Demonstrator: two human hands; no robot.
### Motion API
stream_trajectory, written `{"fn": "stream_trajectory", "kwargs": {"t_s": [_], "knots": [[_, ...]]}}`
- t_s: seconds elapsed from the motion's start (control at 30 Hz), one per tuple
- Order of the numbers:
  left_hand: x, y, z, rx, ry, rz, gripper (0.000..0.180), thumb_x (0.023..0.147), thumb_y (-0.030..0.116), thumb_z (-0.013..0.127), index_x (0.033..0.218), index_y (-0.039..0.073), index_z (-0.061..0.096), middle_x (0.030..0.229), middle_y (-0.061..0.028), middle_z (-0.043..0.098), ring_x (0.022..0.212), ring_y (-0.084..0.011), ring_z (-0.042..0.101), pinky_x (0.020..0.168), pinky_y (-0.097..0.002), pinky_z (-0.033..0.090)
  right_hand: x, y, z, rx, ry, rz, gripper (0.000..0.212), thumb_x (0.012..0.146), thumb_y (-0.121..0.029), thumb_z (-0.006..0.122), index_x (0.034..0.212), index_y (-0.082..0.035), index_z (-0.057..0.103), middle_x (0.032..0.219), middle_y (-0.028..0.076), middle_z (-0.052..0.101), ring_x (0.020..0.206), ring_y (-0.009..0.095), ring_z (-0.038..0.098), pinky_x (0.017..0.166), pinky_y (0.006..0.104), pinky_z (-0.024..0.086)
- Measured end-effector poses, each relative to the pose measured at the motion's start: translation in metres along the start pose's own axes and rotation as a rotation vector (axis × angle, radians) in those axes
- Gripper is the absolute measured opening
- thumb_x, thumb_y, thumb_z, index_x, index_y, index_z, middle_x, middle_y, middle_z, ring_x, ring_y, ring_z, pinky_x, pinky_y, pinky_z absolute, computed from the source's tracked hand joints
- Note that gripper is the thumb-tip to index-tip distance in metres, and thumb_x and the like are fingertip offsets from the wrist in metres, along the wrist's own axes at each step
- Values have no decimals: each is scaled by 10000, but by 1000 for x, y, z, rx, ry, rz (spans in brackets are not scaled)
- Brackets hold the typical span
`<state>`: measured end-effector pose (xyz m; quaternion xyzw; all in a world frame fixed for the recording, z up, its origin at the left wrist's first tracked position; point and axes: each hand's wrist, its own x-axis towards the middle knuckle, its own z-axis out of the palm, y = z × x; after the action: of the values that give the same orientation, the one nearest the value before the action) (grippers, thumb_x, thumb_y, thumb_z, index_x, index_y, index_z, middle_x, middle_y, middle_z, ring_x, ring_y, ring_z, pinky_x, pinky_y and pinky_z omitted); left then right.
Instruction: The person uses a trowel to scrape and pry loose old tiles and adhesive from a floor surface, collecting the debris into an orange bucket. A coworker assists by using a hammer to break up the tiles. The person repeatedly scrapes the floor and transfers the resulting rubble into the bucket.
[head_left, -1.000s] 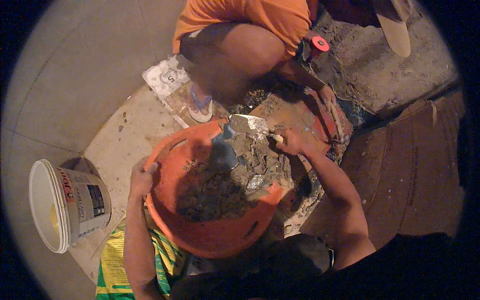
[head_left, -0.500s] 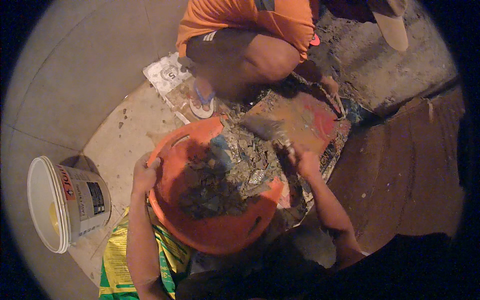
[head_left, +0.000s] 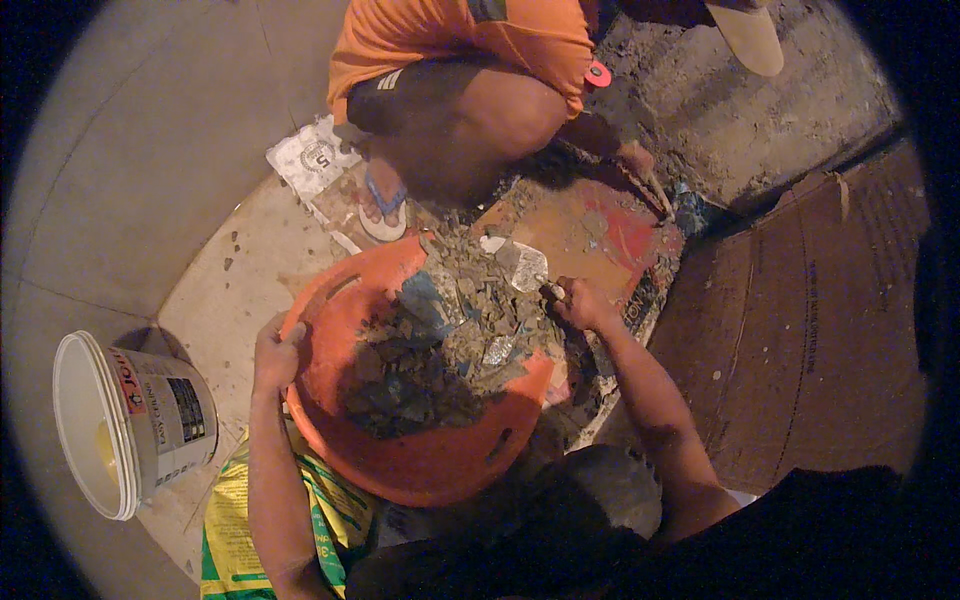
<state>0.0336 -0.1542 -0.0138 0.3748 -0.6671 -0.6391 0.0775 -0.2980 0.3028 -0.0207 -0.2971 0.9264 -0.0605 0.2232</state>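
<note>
**Asker:** Head view, looking down — what is in hand?

**Describer:** At the centre of the frame sits an orange plastic basin (head_left: 420,460) on the floor, heaped with grey-brown rubble (head_left: 450,340), broken chips and dusty lumps. The left hand (head_left: 275,355) is closed over the basin's left rim, gripping it. The right hand (head_left: 580,303), just right of the heap, is curled tight around the handle of a small trowel (head_left: 525,265), whose pale blade lies on the top of the pile.

**Asker:** How far along does the filling look?

**Describer:** I judge it well advanced: the heap already stands above the rim on the upper side, while the lower part of the basin shows bare orange. Loose debris lies on the red-and-tan board (head_left: 600,235) above the right hand, so some scraping seems left.

**Asker:** Anything else around?

**Describer:** A crouching person in an orange shirt (head_left: 450,40) at the top, one hand on the ground at upper right. A white paint bucket (head_left: 130,420) lies at lower left, beside a yellow-green sack (head_left: 235,520).
</note>
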Motion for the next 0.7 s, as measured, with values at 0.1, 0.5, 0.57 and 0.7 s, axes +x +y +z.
{"fn": "stream_trajectory", "kwargs": {"t_s": [0.1,0.5,0.57,0.7], "knots": [[3,-6,3,-1,16,23,222,967,122,619,1157,15,660,800,-14,647,598,-111,561,530,-282,480,10,-10,-15,14,-23,-181,527,812,-269,689,1312,-115,630,1080,234,711,961,415,687,869,490,558],[-10,15,0,27,9,-21,222,956,92,606,1144,9,687,855,-24,668,708,-119,589,641,-294,487,-58,-90,12,-345,20,-299,373,908,-371,653,1224,-176,620,821,191,666,748,400,674,662,500,544],[-8,14,-1,28,-24,-24,223,955,92,605,1145,8,687,863,-24,673,716,-120,592,644,-295,488,-70,-89,15,-367,238,-450,360,928,-347,590,1281,-282,616,894,173,708,779,377,702,699,515,562],[-14,25,10,41,24,-18,229,958,91,604,1154,4,683,865,-23,669,713,-117,587,644,-289,485,-97,-77,15,-190,264,-38,370,900,-397,667,1226,-228,625,828,163,678,764,389,686,651,512,533]]}}
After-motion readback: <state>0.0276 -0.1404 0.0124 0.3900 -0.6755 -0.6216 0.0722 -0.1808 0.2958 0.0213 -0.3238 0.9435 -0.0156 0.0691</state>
